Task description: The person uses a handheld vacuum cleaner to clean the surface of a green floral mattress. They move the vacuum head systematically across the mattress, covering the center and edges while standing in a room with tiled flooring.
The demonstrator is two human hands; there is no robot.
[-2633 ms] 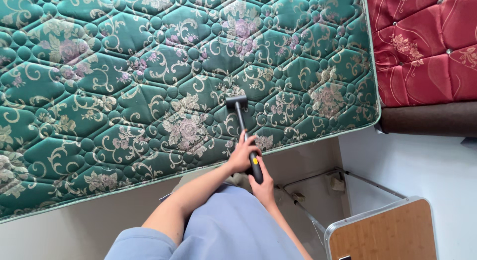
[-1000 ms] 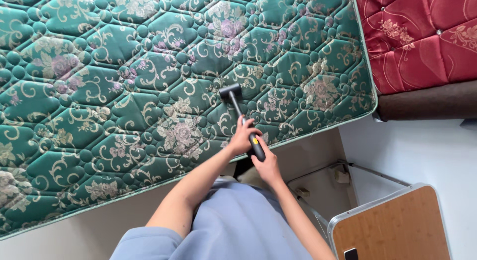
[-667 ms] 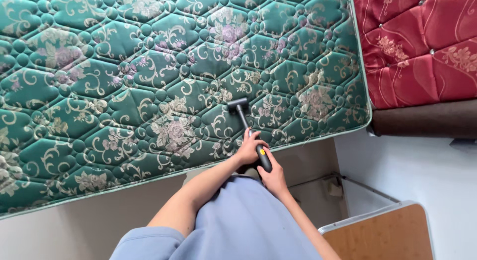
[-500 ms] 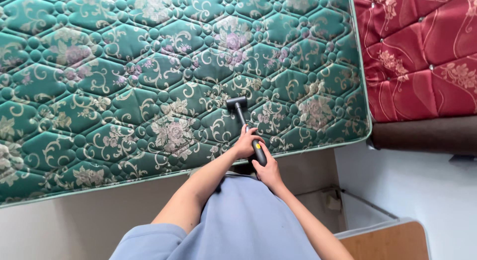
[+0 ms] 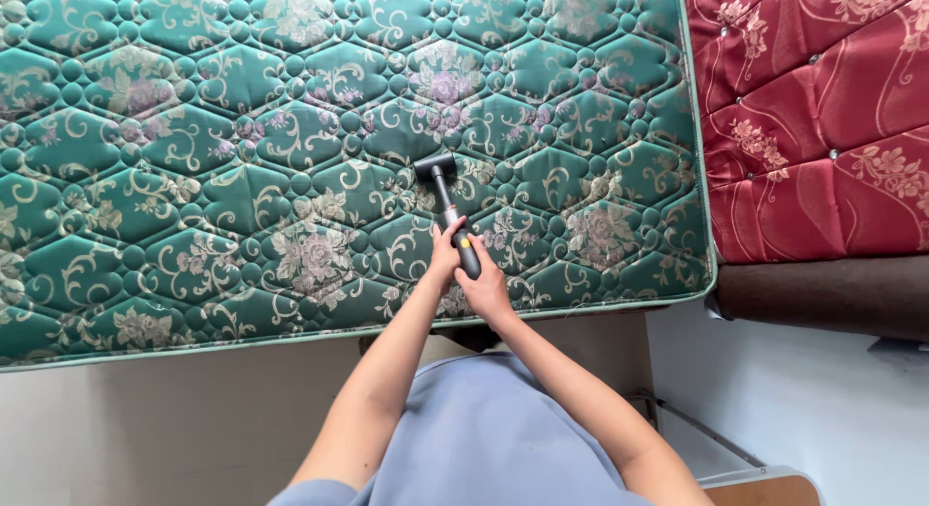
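Both my hands grip a dark handheld vacuum [image 5: 449,203] with a small yellow button on its handle. My left hand [image 5: 444,253] wraps the upper part of the handle and my right hand [image 5: 484,284] holds the lower end. The black nozzle head [image 5: 434,167] presses flat on a green quilted mattress [image 5: 242,158] with a floral pattern. The tool points away from me, near the middle of the mattress's near half.
A red quilted mattress [image 5: 823,109] lies to the right on a dark brown base [image 5: 823,293]. A pale floor [image 5: 145,419] runs below the green mattress's near edge. A wooden board corner [image 5: 764,489] shows at the bottom right. My blue garment [image 5: 484,438] fills the lower middle.
The nozzle has slid farther up the green mattress, away from its near edge. My view has shifted, so the wooden board has dropped almost out of sight.
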